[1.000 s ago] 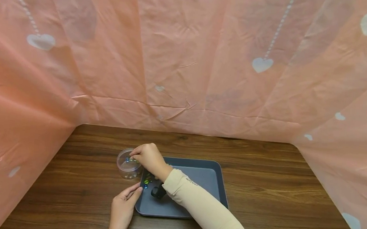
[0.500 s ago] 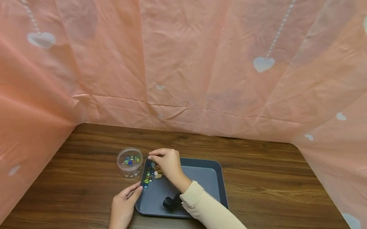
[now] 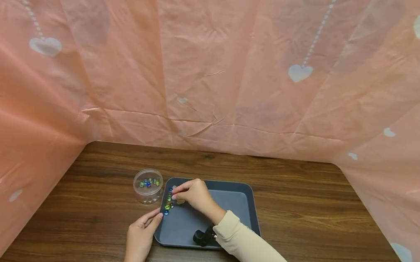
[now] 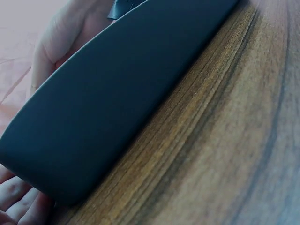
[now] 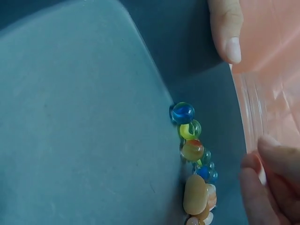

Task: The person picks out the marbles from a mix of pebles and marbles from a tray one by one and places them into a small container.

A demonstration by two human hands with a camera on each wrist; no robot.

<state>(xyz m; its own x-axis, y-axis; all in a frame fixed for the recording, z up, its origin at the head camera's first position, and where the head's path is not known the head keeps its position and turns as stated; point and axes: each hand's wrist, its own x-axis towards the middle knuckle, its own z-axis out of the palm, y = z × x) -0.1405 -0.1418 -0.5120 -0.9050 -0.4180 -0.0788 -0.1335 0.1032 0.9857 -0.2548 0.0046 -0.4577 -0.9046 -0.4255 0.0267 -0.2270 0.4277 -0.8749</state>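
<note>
My left hand (image 3: 140,235) grips the left rim of a dark grey tray (image 3: 200,240). Its thumb (image 5: 227,33) lies over the rim in the right wrist view; its fingers (image 4: 21,199) are outside the wall in the left wrist view. Over the tray's far left part, my right hand (image 3: 197,196) pinches a small whitish pebble (image 5: 262,176), mostly covered by the fingertips. Glass marbles (image 5: 191,129), blue, yellow-green and orange, line the tray's left side. Beside them lie several pebbles, including an oblong beige pebble (image 5: 195,194); in the head view the right hand hides most of these.
A clear round plastic jar (image 3: 146,198) holding several marbles (image 3: 148,184) stands just left of the tray. The wooden table (image 3: 311,219) extends around both. A pink curtain (image 3: 215,65) with white hearts encloses the back and sides.
My right hand has come away from the jar, moved right, then down over the pebbles in the tray. More marbles show in the jar. The left hand has stayed on the rim.
</note>
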